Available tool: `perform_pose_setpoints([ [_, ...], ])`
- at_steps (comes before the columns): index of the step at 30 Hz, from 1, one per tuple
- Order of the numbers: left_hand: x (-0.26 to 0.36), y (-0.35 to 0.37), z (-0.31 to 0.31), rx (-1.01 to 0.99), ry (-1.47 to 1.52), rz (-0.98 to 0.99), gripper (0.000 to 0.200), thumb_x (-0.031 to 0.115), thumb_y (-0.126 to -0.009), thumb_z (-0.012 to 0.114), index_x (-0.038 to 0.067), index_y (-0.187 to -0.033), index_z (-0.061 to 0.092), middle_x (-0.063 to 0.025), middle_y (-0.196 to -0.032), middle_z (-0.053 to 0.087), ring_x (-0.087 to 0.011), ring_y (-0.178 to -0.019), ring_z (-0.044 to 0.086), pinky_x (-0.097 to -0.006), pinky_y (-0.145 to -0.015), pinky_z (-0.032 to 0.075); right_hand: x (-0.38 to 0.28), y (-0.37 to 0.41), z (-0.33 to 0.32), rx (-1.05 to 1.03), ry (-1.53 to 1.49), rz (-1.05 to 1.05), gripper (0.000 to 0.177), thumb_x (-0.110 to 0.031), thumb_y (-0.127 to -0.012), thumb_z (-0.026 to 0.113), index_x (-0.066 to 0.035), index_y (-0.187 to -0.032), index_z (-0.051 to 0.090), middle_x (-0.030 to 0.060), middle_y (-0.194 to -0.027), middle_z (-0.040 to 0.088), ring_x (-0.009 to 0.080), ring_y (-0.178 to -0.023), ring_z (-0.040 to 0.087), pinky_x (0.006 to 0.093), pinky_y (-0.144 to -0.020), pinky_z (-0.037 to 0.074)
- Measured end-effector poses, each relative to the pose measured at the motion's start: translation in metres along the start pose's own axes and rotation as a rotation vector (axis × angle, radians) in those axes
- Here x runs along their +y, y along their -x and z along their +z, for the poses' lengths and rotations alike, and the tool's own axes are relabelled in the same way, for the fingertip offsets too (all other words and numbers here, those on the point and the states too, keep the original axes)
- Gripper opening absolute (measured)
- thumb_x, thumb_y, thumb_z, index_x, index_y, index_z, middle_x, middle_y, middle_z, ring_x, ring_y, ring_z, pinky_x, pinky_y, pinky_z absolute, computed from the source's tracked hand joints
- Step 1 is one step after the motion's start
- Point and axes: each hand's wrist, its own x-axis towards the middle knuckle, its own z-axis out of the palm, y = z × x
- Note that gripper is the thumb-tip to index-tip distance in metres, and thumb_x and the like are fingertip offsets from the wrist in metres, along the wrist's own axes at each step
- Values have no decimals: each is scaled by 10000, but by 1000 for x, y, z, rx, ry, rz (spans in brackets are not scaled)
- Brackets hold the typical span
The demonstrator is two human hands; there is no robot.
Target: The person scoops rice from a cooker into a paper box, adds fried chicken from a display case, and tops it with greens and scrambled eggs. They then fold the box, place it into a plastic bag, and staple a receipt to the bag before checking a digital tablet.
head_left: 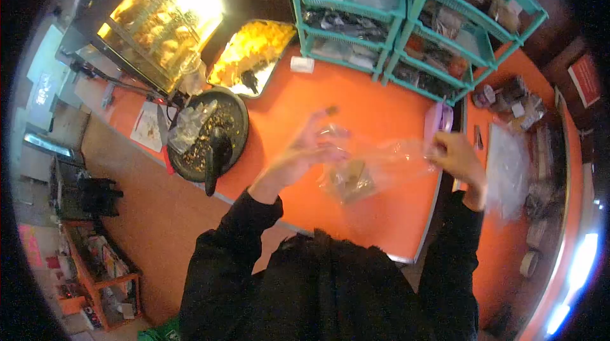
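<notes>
A clear plastic bag (397, 155) stretches between my two hands over the orange table. In its lower left part sits a flat brownish packet (351, 179). My right hand (459, 158) is closed, its fingers pinching the bag's right end. At the other end my left hand (316, 142) has its fingers spread, slightly smeared by motion, with the fingertips right at the plastic. Just beyond my right hand stands a purple tape dispenser (438, 118).
A dark stone mortar (240, 126) with a pestle (219, 153) stands left. Behind it are a metal tray (259, 90) of yellow food and a lit glass display case (152, 36). Teal basket racks (397, 26) line the back. Clear plastic bags (507, 169) lie right.
</notes>
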Motion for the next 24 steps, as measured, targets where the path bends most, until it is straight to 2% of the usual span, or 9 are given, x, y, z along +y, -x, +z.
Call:
perform_pose_setpoints([
  [3, 11, -9, 3, -91, -20, -107, 718, 133, -717, 644, 124, -1278, 195, -142, -1087, 472, -210, -903, 533, -344, -801, 417, -19, -14, -55, -316, -372, -238, 209, -228, -716, 613, -23, -699, 576, 46, -610, 557, 93, -548, 501, 245, -491, 386],
  [5, 28, -9, 4, -127, 27, -140, 685, 155, -736, 635, 81, -1265, 205, -135, -1104, 448, -179, -978, 487, -325, -813, 409, -20, -68, -69, 34, -452, -307, 236, -255, -753, 595, -20, -747, 598, 43, -634, 578, 74, -578, 527, 224, -509, 408],
  [7, 28, -10, 2, -119, -85, -105, 677, 164, -743, 626, 59, -1264, 208, -132, -1105, 460, -195, -938, 514, -331, -817, 407, -49, -149, -87, 277, -256, -120, 174, -162, -720, 565, 8, -745, 593, 69, -574, 562, 119, -571, 561, 282, -507, 420],
  [9, 23, -8, -1, -152, -83, -104, 662, 187, -752, 619, 35, -1257, 220, -128, -1113, 460, -193, -927, 520, -331, -824, 403, -46, -256, -67, 592, -92, -312, 183, -215, -731, 558, -38, -735, 605, 117, -656, 593, 237, -599, 581, 325, -541, 433],
  [13, 25, 3, -11, -142, -5, -181, 586, 201, -774, 596, 24, -1234, 279, -126, -1131, 454, -177, -942, 496, -324, -828, 395, -36, -428, -16, 518, 254, -182, 185, -231, -722, 548, -75, -785, 625, 137, -760, 602, 308, -730, 582, 410, -651, 445],
  [15, 15, 11, -25, -91, 19, -163, 549, 186, -785, 581, 25, -1226, 295, -129, -1134, 454, -180, -939, 493, -325, -824, 396, -17, -489, 25, 743, 324, -296, 170, -219, -709, 551, -76, -765, 623, 136, -778, 604, 306, -749, 581, 413, -665, 447],
  [16, 10, 13, -31, -75, 35, -156, 544, 190, -792, 575, 21, -1224, 291, -118, -1128, 443, -168, -925, 483, -310, -816, 394, -15, -507, 35, 851, 355, -349, 163, -213, -702, 552, -76, -755, 622, 136, -787, 605, 306, -759, 581, 414, -672, 448],
  [20, 8, 17, -43, -19, 106, -191, 533, 197, -806, 560, 12, -1220, 280, -103, -1117, 422, -147, -904, 463, -289, -807, 386, -39, -502, 9, 489, 376, -32, 114, -154, -699, 548, -88, -758, 620, 124, -771, 604, 299, -782, 576, 415, -669, 443],
  [24, 8, 13, -44, -33, 127, -147, 525, 196, -805, 562, 19, -1215, 286, -106, -1116, 423, -144, -905, 456, -294, -805, 378, -22, -495, 4, 587, 220, -196, 128, -186, -694, 593, -87, -775, 590, 88, -819, 590, 291, -814, 554, 388, -693, 437],
])
